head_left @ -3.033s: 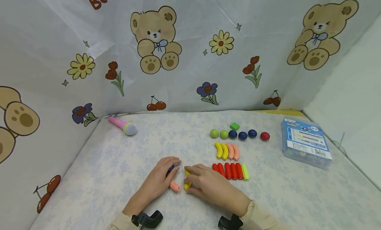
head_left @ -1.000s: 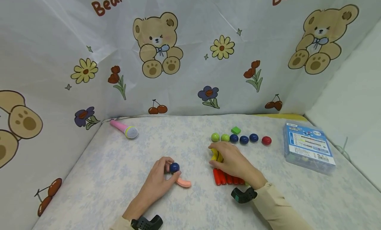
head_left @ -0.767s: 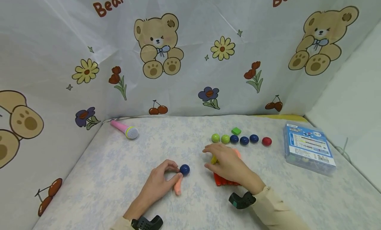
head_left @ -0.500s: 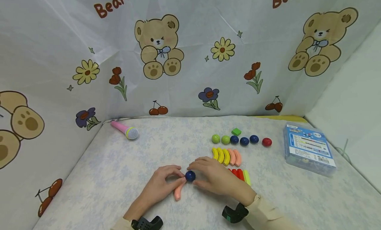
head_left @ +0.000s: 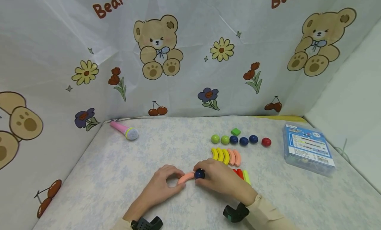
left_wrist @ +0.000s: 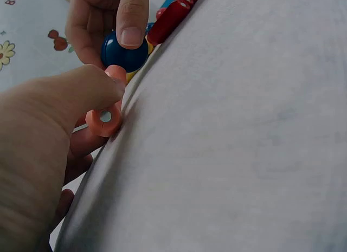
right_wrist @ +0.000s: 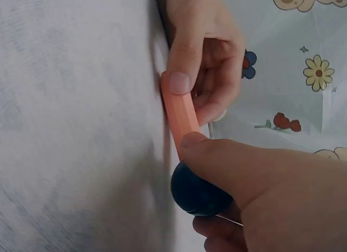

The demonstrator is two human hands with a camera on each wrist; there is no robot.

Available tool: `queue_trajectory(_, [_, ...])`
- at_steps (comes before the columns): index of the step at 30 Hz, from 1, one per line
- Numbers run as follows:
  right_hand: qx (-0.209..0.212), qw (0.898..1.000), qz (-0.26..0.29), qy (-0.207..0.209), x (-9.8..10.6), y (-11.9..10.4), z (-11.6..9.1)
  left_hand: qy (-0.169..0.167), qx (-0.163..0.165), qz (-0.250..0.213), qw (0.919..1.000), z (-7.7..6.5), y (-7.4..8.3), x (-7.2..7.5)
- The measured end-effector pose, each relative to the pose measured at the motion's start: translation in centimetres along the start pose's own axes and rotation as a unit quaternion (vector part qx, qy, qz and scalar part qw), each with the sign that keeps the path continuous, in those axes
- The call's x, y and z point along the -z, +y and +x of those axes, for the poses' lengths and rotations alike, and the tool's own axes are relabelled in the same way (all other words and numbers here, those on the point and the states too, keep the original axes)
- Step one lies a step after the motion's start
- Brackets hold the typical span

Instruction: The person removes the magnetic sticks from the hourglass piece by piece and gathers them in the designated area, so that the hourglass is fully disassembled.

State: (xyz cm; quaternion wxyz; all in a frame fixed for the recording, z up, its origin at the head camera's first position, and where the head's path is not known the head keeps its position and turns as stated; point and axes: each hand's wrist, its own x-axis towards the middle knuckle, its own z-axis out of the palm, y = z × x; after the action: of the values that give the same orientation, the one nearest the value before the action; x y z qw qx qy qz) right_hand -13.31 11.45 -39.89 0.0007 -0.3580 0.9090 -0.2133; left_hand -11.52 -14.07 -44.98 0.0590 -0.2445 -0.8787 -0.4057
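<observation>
Between the two hands, just above the table, a pink curved magnetic stick [head_left: 186,177] meets a dark blue ball [head_left: 199,173] at its right end. My left hand [head_left: 162,184] pinches the stick's left part between thumb and fingers. A silver disc shows in the stick's near end [left_wrist: 103,122] in the left wrist view. The blue ball [right_wrist: 198,193] sits between the thumb and fingers of my right hand [head_left: 221,179], as the right wrist view shows. That thumb also lies over the join with the stick [right_wrist: 180,111].
Beyond the right hand lie yellow curved sticks [head_left: 220,154] beside pink ones [head_left: 234,156]. Red sticks [head_left: 239,173] and a lime stick [head_left: 246,176] are partly hidden. Several balls [head_left: 243,141], a green block [head_left: 235,132], a plastic box [head_left: 308,147] and a pink toy microphone [head_left: 124,130] stand farther off.
The right hand set a yellow curved stick beside the others, then came back left and took hold of the blue ball. The pink stick has swung round to point right.
</observation>
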Motion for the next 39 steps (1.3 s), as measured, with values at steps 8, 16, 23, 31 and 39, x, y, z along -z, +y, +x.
queue_trajectory(8, [0.007, 1.0, 0.01, -0.011, 0.6, 0.3, 0.0, -0.001, 0.014, 0.001, 0.9999, 0.1, 0.1, 0.0])
queue_trajectory(16, [0.009, 1.0, 0.01, -0.014, 0.4, 0.2, -0.1, 0.002, 0.003, 0.003, 1.0, 0.0, 0.0, 0.0])
queue_trajectory(23, [0.015, 0.997, 0.062, -0.054, 0.2, -0.2, 0.0, 0.013, -0.014, 0.018, 0.9997, 0.0, -0.2, -0.1])
queue_trajectory(31, [0.063, 0.982, 0.129, -0.119, 0.0, -0.3, -0.1, 0.048, 0.004, 0.021, 0.9986, 0.0, -0.3, -0.1])
queue_trajectory(39, [0.056, 0.992, 0.098, -0.062, -0.8, -0.8, 0.1, 0.041, 0.015, 0.011, 0.999, -0.1, -0.2, -0.1])
